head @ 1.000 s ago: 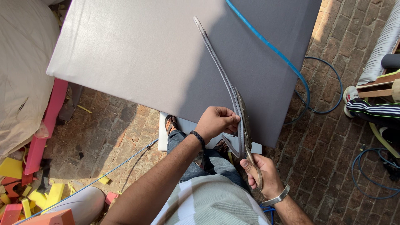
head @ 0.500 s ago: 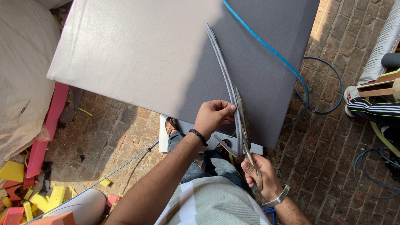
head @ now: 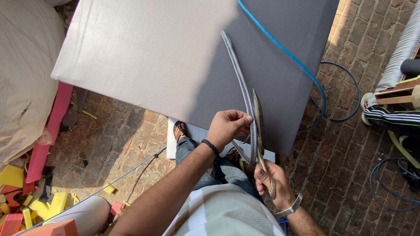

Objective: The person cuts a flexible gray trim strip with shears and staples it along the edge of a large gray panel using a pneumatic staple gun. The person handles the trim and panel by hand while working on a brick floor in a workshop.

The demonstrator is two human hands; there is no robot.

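I see a grey fabric-covered panel (head: 175,65) with a matching grey piping strip (head: 238,74) and a bright blue hose (head: 284,50) across it at one o'clock. The scissors (head: 259,126) look dull brownish metal. At eight o'clock lie yellow and red foam scraps (head: 26,196); the brick floor (head: 350,153) is reddish-brown.

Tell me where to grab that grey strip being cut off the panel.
Pinch the grey strip at its near end, beside the scissors, coming from the left, as the left hand does. There it curls up off the grey panel; further up it lies flat. The right hand and the blades take up the right side.
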